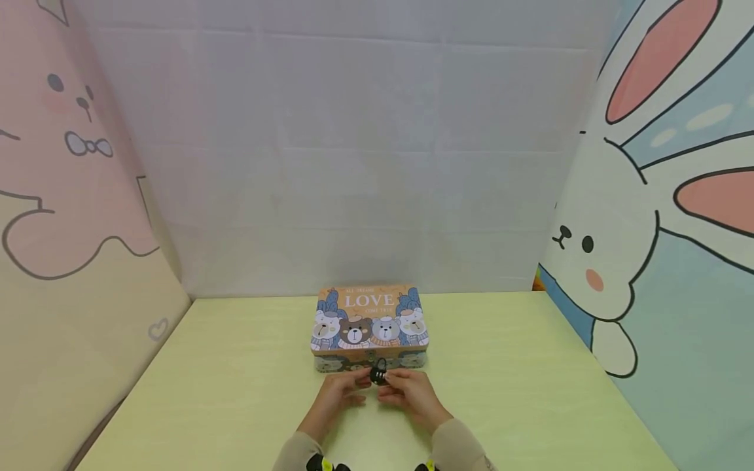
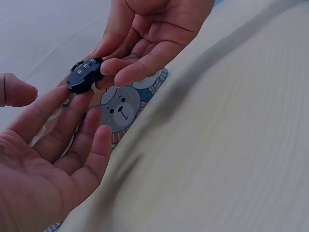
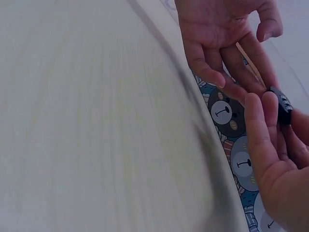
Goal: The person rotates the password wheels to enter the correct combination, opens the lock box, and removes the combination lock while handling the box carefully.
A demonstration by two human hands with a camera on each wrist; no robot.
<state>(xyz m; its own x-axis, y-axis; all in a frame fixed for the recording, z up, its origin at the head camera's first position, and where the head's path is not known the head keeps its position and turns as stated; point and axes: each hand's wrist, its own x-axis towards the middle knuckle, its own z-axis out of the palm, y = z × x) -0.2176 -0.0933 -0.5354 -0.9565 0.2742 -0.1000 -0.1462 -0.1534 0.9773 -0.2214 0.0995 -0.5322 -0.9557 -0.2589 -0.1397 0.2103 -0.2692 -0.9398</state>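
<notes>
A small black combination padlock [image 1: 377, 375] with number dials is held up in front of a tin box [image 1: 370, 327]. My right hand [image 1: 414, 396] pinches one end of the padlock between thumb and fingers. From the other side my left hand [image 1: 337, 398] reaches in, its fingertips right at the padlock's other end. The left thumb [image 2: 17, 91] stands away from the padlock in the left wrist view, and the left fingers are loosely extended, palm up. The box's lid is down, printed with cartoon bears and the word LOVE; a small clasp on its front is partly behind the padlock.
The box stands on a pale yellow-green table [image 1: 247, 366] near its back edge. Behind it hangs a white cloth [image 1: 365, 163]. Cartoon-printed panels flank the table, a pink and cream one [image 1: 71, 229] at left and a rabbit one [image 1: 695, 314] at right.
</notes>
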